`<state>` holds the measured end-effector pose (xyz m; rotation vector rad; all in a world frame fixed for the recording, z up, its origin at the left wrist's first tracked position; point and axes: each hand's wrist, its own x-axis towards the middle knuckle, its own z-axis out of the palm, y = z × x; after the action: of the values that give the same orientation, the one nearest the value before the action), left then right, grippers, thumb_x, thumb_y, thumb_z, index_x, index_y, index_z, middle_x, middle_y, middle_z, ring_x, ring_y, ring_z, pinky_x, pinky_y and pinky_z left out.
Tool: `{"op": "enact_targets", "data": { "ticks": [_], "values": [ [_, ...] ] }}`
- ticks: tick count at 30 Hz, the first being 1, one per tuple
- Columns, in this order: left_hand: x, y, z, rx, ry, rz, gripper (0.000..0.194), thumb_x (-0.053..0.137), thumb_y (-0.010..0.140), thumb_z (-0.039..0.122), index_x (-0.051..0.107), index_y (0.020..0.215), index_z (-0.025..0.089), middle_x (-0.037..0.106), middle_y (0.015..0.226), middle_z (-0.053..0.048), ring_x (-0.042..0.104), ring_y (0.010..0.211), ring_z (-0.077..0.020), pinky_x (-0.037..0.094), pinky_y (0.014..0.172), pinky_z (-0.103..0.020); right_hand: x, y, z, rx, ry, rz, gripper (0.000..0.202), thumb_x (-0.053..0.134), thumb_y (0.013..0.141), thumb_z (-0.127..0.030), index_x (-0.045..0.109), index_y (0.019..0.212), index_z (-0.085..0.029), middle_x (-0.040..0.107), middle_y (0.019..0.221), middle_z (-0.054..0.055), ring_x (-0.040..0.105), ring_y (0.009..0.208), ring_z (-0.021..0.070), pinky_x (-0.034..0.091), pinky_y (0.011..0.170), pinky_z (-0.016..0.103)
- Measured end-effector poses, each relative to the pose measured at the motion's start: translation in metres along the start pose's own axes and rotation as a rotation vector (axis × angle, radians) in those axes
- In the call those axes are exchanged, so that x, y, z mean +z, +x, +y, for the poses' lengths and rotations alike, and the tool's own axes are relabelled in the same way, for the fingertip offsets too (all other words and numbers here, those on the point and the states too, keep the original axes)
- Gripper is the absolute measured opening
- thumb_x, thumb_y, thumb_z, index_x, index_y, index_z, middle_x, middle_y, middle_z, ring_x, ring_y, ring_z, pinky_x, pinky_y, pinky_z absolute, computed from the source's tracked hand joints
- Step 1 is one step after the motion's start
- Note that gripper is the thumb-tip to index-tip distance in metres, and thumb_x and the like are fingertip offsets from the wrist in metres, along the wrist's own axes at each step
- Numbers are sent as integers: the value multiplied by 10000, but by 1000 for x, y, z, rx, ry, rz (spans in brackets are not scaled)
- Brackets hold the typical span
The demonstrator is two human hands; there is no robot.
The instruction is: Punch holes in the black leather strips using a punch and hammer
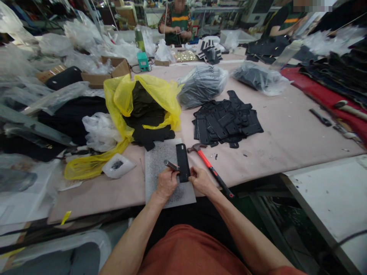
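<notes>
A yellow bag (149, 100) with dark fabric lies near the table's (286, 130) middle. A pile of black pieces (226, 122) sits right of it. Two clear bags (202, 84) of dark parts lie farther back. Cardboard boxes (111, 70) stand at the far left.

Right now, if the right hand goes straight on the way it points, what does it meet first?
The right hand points up and left, already touching the black strip that both hands hold. Beyond the strip lies the metal punch in the left hand, so probably that comes next; depth is unclear.
</notes>
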<state>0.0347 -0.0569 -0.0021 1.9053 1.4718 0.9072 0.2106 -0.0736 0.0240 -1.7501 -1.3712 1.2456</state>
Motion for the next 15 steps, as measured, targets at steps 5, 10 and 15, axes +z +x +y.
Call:
{"op": "enact_targets", "data": {
  "ticks": [5, 10, 15],
  "values": [
    [0, 0, 1, -7, 7, -2, 232, 496, 884, 177, 665, 1041, 202, 734, 1015, -57, 684, 974, -211, 542, 890, -334, 0, -9, 4, -241, -137, 20, 564, 493, 688, -89, 492, 1236, -221, 548, 808, -16, 521, 725, 145, 414, 683, 268],
    [1, 0, 0, 2, -8, 4, 233, 488, 890, 186, 663, 1043, 199, 731, 1017, -62, 687, 959, -207, 545, 884, -329, 1, -4, 6, -297, -241, 5, 314, 490, 709, -80, 633, 961, -202, 543, 806, 11, 525, 753, 155, 426, 714, 285],
    [1, 0, 1, -1, -7, 11, 230, 495, 885, 191, 666, 1038, 201, 733, 1006, -58, 690, 946, -203, 548, 883, -328, 3, -2, 12, -245, -183, 32, 219, 512, 693, -77, 601, 856, -194, 556, 815, 6, 525, 739, 145, 424, 701, 280]
  ]
}}
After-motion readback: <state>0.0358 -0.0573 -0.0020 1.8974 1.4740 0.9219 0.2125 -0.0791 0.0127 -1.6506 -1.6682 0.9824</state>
